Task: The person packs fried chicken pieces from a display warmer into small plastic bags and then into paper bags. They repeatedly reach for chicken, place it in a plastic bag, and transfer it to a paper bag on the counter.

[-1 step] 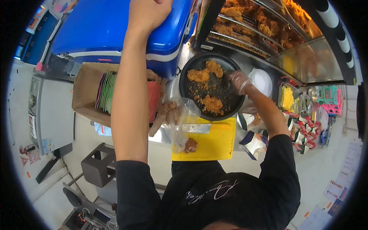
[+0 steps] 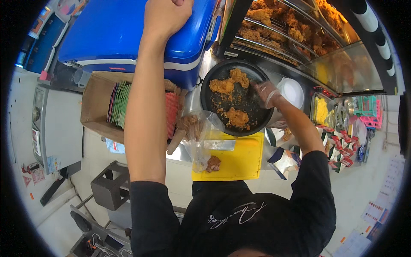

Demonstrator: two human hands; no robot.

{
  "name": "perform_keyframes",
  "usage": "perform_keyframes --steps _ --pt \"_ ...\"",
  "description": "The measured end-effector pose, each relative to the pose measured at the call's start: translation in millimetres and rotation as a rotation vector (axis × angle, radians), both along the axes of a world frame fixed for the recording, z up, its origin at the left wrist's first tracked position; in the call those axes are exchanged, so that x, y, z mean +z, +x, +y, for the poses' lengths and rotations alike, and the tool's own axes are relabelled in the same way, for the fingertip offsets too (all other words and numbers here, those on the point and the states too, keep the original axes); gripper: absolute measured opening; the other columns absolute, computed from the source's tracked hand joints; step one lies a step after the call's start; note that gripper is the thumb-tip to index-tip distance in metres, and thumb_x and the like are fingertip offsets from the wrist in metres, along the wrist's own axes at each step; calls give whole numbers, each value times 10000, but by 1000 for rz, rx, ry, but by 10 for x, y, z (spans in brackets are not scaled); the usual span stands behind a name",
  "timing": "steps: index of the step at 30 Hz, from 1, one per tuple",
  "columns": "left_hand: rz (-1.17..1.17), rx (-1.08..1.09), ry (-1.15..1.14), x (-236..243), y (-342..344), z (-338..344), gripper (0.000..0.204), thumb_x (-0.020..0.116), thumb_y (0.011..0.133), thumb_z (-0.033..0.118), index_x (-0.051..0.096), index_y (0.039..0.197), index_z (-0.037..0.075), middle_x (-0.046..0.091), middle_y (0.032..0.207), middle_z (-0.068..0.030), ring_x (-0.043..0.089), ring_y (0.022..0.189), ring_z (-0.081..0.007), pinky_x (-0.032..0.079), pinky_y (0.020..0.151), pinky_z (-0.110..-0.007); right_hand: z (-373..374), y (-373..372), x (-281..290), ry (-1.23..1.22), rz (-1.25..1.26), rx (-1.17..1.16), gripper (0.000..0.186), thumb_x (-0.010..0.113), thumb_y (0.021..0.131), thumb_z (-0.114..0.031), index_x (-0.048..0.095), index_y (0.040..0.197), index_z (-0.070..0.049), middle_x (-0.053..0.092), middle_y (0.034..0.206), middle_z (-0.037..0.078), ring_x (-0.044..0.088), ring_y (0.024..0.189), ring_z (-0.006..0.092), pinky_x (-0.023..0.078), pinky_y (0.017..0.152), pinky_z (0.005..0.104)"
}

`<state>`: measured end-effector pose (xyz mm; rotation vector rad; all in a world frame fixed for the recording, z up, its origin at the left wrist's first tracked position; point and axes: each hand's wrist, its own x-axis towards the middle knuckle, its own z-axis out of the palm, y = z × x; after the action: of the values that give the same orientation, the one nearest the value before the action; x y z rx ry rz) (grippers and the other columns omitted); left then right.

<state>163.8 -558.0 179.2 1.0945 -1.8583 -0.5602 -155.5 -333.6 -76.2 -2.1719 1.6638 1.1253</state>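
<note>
The right hand (image 2: 266, 93), in a clear plastic glove, reaches over the right-hand rim of a round, black, shallow pan (image 2: 257, 112) on the silvery metal bench (image 2: 195, 100); its fingers point inward and down, but their tips are dark and blurred, so I cannot tell whether they grip anything.

The bare left hand (image 2: 169, 18) is at the big, glossy blue cooler box (image 2: 107, 34) by the bench's far left corner, its fingers curled and partly cut off by the upper edge of the view; I cannot tell whether they hold something.

Two craggy, golden-brown fried chicken pieces (image 2: 221, 86) sit side by side in the far half of the pan; a third golden piece (image 2: 236, 117) lies near its near rim, with crumbs scattered between; a round white plastic bowl (image 2: 292, 93) stands just beyond the gloved hand.

At the bench's near edge lies a rectangular yellow cutting board (image 2: 242, 165); it carries a flat steel blade (image 2: 220, 144) and a small reddish-brown lump of meat (image 2: 213, 163), while a crumpled clear plastic bag (image 2: 201, 150) overlaps its left edge; left of that, below the cooler, an open brown cardboard box (image 2: 95, 105) holds upright green packets (image 2: 118, 105) and red packets (image 2: 171, 113).
</note>
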Motion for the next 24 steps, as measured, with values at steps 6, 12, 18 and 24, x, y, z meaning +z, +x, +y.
perform_keyframes --steps 6,12,18,24 --pt "15 -1 -47 -81 74 -80 211 701 832 189 692 810 -20 686 707 -145 661 655 -233 522 655 -357 73 297 -136 -407 -634 -855 754 640 889 -430 390 1444 15 600 1270 284 550 1242 410 442 1051 436" --pt "13 -36 -71 -103 -14 -75 229 708 841 203 690 808 -23 684 700 -125 644 643 -205 514 637 -352 201 613 637 -395 -1196 -1351 524 644 936 -299 510 1397 -89 590 1332 236 593 1172 397 481 1016 410" --pt "4 -48 -19 -105 -60 -2 230 712 848 205 690 811 -21 682 697 -109 622 637 -177 503 628 -336 1079 1430 -40 -819 -783 -759 521 640 933 -274 518 1410 -101 648 1256 211 658 1091 338 503 959 399" --pt "-46 -9 -45 -70 104 6 230 716 850 207 699 836 -22 688 715 -111 621 653 -165 502 639 -331 602 968 327 -626 -1322 -1343 474 646 952 -295 562 1360 -71 721 1096 148 660 1025 192 506 899 343"
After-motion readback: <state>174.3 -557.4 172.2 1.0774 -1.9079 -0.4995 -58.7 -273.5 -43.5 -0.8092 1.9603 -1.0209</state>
